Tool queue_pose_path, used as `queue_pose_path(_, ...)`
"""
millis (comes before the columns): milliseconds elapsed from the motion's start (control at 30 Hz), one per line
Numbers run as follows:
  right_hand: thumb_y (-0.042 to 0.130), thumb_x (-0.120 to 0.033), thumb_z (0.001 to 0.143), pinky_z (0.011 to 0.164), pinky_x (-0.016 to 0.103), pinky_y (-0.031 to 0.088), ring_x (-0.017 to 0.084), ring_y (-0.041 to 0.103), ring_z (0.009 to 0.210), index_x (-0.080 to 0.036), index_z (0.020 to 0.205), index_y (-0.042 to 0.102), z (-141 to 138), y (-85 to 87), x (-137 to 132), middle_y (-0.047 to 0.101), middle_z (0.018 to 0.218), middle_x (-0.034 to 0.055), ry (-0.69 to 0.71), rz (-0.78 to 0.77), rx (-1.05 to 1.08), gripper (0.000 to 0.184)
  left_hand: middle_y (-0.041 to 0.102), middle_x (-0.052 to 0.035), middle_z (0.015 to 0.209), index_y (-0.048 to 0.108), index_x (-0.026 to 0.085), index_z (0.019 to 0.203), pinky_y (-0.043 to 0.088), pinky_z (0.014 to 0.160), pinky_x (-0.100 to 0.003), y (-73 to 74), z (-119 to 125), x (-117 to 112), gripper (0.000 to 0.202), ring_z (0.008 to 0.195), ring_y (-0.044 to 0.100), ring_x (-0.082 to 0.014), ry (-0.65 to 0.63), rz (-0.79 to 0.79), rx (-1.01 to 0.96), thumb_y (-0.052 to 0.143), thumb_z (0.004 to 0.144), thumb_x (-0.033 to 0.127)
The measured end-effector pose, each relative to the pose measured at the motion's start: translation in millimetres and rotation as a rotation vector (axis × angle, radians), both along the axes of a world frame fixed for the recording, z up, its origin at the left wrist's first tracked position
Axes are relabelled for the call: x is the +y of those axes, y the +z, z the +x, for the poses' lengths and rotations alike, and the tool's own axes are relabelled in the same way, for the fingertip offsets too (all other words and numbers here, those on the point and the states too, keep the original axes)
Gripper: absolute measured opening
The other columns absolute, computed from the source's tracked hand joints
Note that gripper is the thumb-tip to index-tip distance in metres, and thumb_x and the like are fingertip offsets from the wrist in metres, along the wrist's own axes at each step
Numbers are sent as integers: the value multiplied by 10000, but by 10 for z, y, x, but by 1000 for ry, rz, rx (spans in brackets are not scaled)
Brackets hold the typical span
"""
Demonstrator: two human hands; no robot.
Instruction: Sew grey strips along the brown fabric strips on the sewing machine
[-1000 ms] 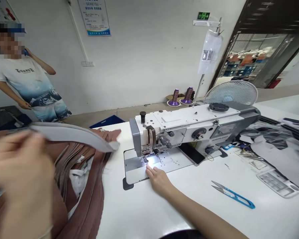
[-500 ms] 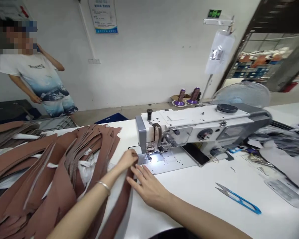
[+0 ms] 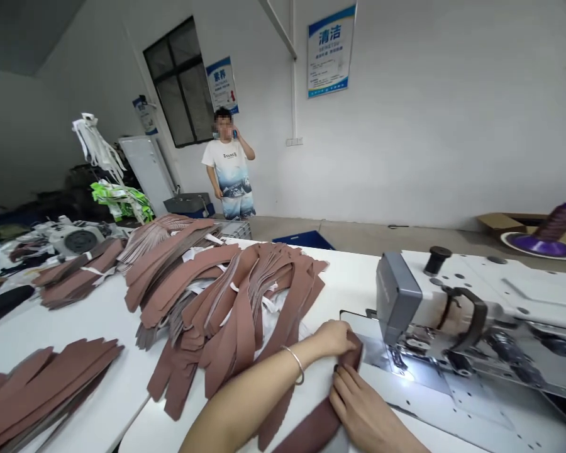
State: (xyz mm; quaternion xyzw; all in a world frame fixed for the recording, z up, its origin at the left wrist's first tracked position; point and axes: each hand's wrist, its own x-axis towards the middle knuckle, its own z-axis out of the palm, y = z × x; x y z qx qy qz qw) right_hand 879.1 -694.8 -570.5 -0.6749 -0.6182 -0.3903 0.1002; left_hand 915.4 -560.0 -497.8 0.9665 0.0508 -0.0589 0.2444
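Note:
A long brown leather-like strip (image 3: 314, 428) lies beside the sewing machine (image 3: 399, 296), running toward me along the table edge. My left hand (image 3: 332, 340), with a silver bangle at its wrist, pinches the far end of that strip just left of the lit needle area. Close below it, my right hand (image 3: 363, 402) has its fingers together over the strip's right edge; its thumb is hidden. Both hands are apart from the presser foot (image 3: 397, 360). Left of them spreads a large pile of brown cut strips (image 3: 238, 314) with grey undersides.
More brown strips (image 3: 42, 390) lie at the lower left, and another bundle (image 3: 80, 274) sits farther back. A person (image 3: 229, 167) stands by the wall holding something to the head. A blue tray (image 3: 306, 240) is on the floor; a purple thread cone (image 3: 554, 236) stands at right.
My view has swung left and closer, so the scissors and fan are out of sight. My right hand's fingers, spread before, have drawn together on the strip. The left hand keeps its pinch.

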Motion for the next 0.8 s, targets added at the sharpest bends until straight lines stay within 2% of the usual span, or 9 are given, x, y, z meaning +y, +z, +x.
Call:
queue_pose_path(100,483,-112,681,832,440,446,302,613,894,-139,974,590,20,-30,-19,681,947,139,16,-3,-29,313,718,-52,1086,704,235,1085,525,872,-293,372,-267,200,344,973,670,-209,-4,86,-170,694,743,208)
queue_pose_path(167,478,-129,687,812,458,442,325,607,917,-126,1057,582,48,-38,-47,678,1012,159,26,-29,-56,385,702,-11,1135,682,271,1127,499,932,-272,745,-473,533,327,1031,647,-178,51,151,-306,621,808,228)
queue_pose_path(233,483,-128,678,830,477,438,338,606,923,-97,1074,584,73,-45,-69,674,1042,182,30,-37,-81,410,670,-38,1202,652,239,1166,444,1020,-304,1171,-680,1057,335,1114,603,-180,220,249,-447,478,884,192)
queue_pose_path(300,497,-117,660,873,489,433,329,613,890,-92,976,605,88,-57,-81,686,976,184,22,-25,-83,335,634,-124,1240,623,148,1182,402,1059,-384,1575,-878,1717,391,1163,563,-234,452,367,-535,351,901,144)
queue_pose_path(400,512,-109,649,924,493,432,313,625,855,-135,800,603,91,-81,-89,696,857,164,3,-24,-70,178,550,-278,1296,553,-13,1214,330,1076,-480,1980,-1133,2711,436,1257,477,-343,743,505,-530,306,906,172)
queue_pose_path(467,509,-107,651,929,489,441,317,635,884,-152,751,598,90,-94,-94,702,878,170,-8,-29,-62,141,590,-301,1227,592,-29,1137,373,1023,-463,2070,-1246,3233,425,1213,508,-379,817,539,-436,426,882,268)
queue_pose_path(567,504,-113,680,916,474,459,328,644,954,-159,722,599,103,-116,-105,704,981,188,-21,-16,-52,113,660,-260,1143,612,6,1128,444,911,-381,2013,-1280,3732,501,1099,594,-357,862,542,-286,553,819,395)
queue_pose_path(700,488,-159,806,909,452,480,311,650,996,-177,672,569,146,-171,-137,706,1033,178,-1,-7,-48,157,670,-233,1164,632,61,1160,458,845,-346,1915,-1153,4038,489,1035,641,-330,886,550,-167,575,790,376)
queue_pose_path(800,455,-179,879,909,450,493,297,656,996,-181,673,562,172,-222,-161,710,1035,161,7,1,-26,232,684,-226,1133,690,88,1076,453,835,-351,1959,-1086,4125,399,1003,649,-325,884,567,-124,553,797,337)
